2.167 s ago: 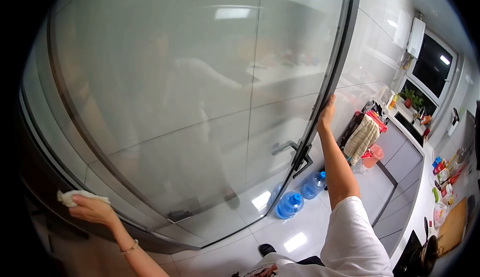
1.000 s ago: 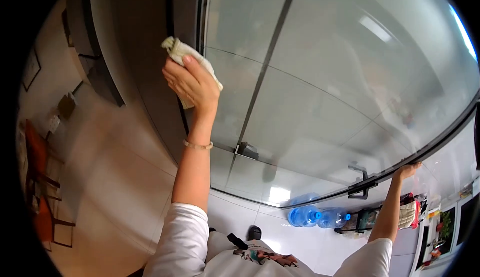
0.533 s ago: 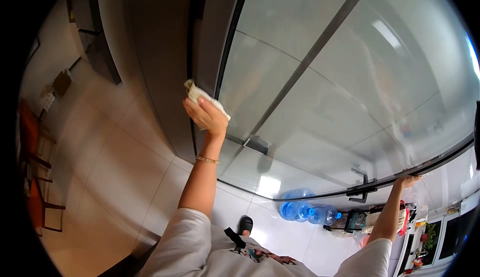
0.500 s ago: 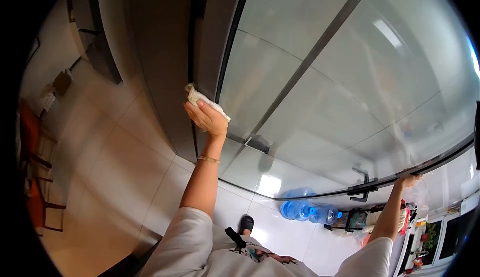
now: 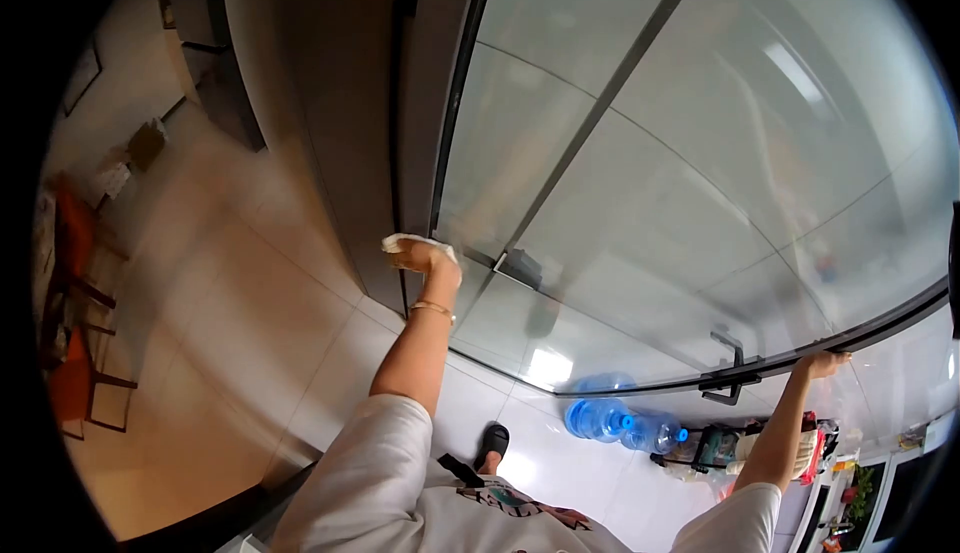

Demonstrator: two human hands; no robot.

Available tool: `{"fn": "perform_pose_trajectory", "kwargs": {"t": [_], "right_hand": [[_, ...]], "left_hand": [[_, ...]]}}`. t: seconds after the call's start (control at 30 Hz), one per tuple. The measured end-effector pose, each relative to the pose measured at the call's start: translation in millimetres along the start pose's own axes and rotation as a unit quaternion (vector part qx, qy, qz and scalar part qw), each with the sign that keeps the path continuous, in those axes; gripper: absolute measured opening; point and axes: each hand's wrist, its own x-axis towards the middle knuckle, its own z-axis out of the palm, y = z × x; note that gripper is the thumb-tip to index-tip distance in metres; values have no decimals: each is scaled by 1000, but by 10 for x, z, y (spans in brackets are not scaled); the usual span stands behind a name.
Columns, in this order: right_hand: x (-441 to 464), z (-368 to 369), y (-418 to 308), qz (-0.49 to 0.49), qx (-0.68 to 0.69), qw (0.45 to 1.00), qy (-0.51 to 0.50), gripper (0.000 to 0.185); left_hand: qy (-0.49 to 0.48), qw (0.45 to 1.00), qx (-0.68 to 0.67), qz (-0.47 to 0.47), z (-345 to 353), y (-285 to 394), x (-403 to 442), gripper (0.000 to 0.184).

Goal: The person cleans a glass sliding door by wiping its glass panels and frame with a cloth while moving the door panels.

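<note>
My left hand [image 5: 426, 256] presses a whitish cloth [image 5: 396, 242] against the dark frame [image 5: 415, 153] along the hinge side of a glass door. The cloth covers part of the palm and shows at both sides of the hand. Far to the right, my right hand [image 5: 826, 364] is closed around the dark edge of the glass door [image 5: 680, 223], beyond the black door handle [image 5: 733, 371]. Some of its fingers are hidden by the edge. A small dark fitting [image 5: 520, 268] is on the glass near my left wrist.
Blue water jugs [image 5: 598, 420] lie on the white tiled floor below the door, beside bags and a rack of items [image 5: 715, 445]. At left stand orange chairs [image 5: 72, 378]. A slippered foot [image 5: 492, 443] shows below me. Potted greenery [image 5: 858, 493] is at the lower right.
My left hand has slid down the frame with the cloth, and its wrist has bent. My right hand stays on the door edge. The view has shifted slightly.
</note>
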Motion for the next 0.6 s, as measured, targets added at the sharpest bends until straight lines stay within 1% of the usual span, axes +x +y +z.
{"fn": "perform_pose_trajectory", "kwargs": {"t": [0.03, 0.07, 0.1, 0.17, 0.23, 0.27, 0.33, 0.37, 0.4, 0.43, 0.47, 0.53, 0.57, 0.6], "right_hand": [[46, -13, 56, 27, 22, 999, -8, 49], [64, -10, 95, 29, 23, 999, -8, 49], [67, -7, 136, -56, -28, 998, 2, 48], [83, -29, 178, -139, -78, 987, 17, 47], [47, -27, 115, -30, -38, 999, -19, 49], [75, -33, 159, -5, -26, 999, -20, 48], [97, -31, 217, -23, -60, 998, -5, 46], [65, -15, 205, -105, -125, 986, 33, 45], [35, -21, 197, -75, -100, 992, 21, 42], [43, -25, 213, -167, -140, 975, 29, 41], [28, -24, 239, -256, -180, 949, 37, 39], [12, 17, 294, -150, -73, 985, 52, 40], [6, 9, 301, -102, -25, 994, 27, 41], [5, -8, 302, -55, 24, 998, 6, 41]], "left_hand": [[-26, 999, -35, -12, -46, 216, -194, 52], [-51, 996, -69, -26, -92, 439, -393, 54], [-53, 998, -39, -8, -103, 645, -640, 55], [-61, 997, 23, 29, -62, 930, -1064, 58], [-70, 992, 81, 66, 2, 1154, -1472, 61], [-114, 977, 104, 146, -33, 1200, -1724, 63], [-146, 949, 97, 262, -26, 1167, -1908, 64], [-156, 948, 95, 262, -35, 1158, -1988, 64], [-165, 940, 94, 283, -42, 1152, -2071, 63], [-176, 932, 91, 303, -45, 1155, -2165, 63], [-191, 929, 86, 305, -52, 1172, -2268, 63], [-217, 880, 55, 419, -72, 1179, -2520, 63], [-236, 866, 54, 437, -79, 1180, -2674, 64], [-259, 861, 47, 435, -86, 1218, -2847, 64]]}}
